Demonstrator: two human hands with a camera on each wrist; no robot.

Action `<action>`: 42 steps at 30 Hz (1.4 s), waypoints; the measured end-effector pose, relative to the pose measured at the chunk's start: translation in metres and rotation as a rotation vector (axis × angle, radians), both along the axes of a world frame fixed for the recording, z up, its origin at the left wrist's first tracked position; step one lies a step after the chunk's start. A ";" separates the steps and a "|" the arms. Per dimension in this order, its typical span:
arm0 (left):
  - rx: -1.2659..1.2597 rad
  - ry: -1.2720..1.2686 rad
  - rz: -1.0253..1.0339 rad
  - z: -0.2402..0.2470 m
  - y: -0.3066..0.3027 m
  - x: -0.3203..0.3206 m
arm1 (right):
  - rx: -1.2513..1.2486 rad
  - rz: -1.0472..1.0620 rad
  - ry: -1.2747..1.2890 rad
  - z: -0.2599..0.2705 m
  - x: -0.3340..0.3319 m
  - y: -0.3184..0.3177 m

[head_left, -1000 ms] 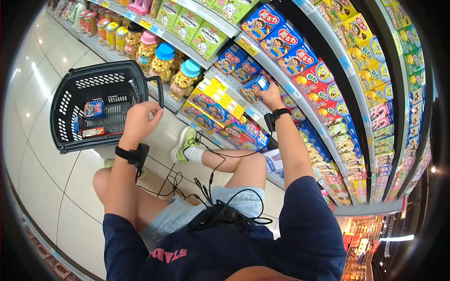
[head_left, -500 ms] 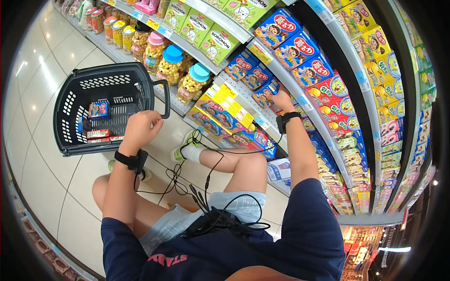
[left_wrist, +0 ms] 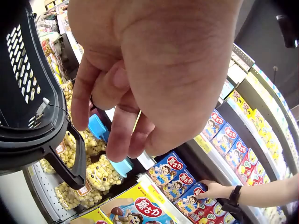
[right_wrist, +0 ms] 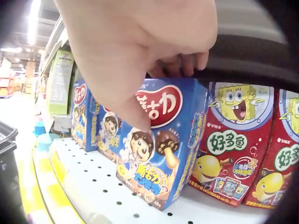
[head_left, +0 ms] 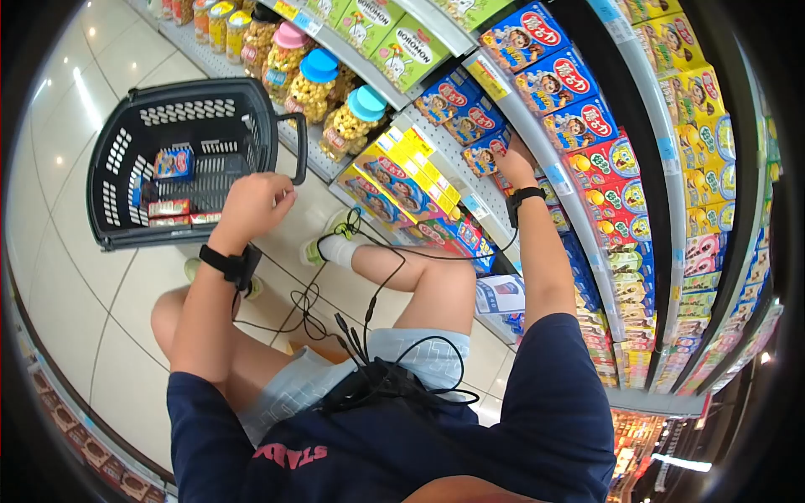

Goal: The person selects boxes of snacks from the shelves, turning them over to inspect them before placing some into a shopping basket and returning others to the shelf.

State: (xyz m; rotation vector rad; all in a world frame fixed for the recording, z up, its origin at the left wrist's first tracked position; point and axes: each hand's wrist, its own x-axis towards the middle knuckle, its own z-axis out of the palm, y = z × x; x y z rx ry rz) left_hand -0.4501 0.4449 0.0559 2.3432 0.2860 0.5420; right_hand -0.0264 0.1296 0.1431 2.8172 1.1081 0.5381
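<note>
My right hand (head_left: 517, 161) grips a blue snack box (right_wrist: 163, 147) with a cartoon child and a chocolate mushroom on its front. In the right wrist view the thumb lies on the front and the other fingers reach over the top. The box stands on the perforated white shelf (right_wrist: 100, 189), between similar blue boxes (right_wrist: 80, 112) and red cartoon-sponge boxes (right_wrist: 229, 163). My left hand (head_left: 251, 205) hangs loosely curled beside the black basket (head_left: 251, 101), holding nothing. Inside the basket lie a blue box (head_left: 173, 163) and several red boxes (head_left: 168, 208).
Plastic jars of popcorn (head_left: 348, 134) with coloured lids line the low shelf behind the basket handle (head_left: 300, 151). Large yellow-topped boxes (head_left: 394, 184) stand below the right hand. Another shelf with blue boxes (head_left: 558, 80) overhangs it. Black cables (head_left: 314, 310) trail across the lap.
My right hand has moved the blue box from a tilted position in front of the row to standing on the shelf. The left hand has stayed by the basket.
</note>
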 end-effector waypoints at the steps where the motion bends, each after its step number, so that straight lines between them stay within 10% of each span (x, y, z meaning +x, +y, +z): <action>1: 0.008 0.011 -0.006 -0.002 0.000 0.000 | -0.020 0.006 0.009 -0.003 -0.006 0.001; 9: 0.127 0.025 -0.018 -0.025 -0.001 0.005 | -0.036 -0.356 -0.101 -0.046 -0.012 -0.019; 13: 0.108 -0.069 -0.017 -0.024 -0.005 0.011 | 0.463 -0.674 0.128 -0.085 0.000 -0.043; 15: 0.090 -0.090 -0.021 -0.025 -0.006 0.011 | 1.035 -0.595 1.086 -0.082 -0.005 -0.044; 27: 0.111 -0.080 -0.044 -0.027 -0.002 0.011 | 1.342 -0.521 0.879 -0.121 -0.003 -0.018; 34: 0.089 -0.053 -0.049 -0.029 -0.006 0.011 | 1.079 -0.522 0.890 -0.103 -0.009 -0.036; 36: 0.076 -0.030 -0.059 -0.029 -0.007 0.011 | 0.363 -0.363 0.210 -0.081 0.002 -0.046; 42: 0.067 0.059 -0.065 -0.029 -0.012 0.013 | 0.144 -0.331 -0.202 -0.071 0.104 -0.106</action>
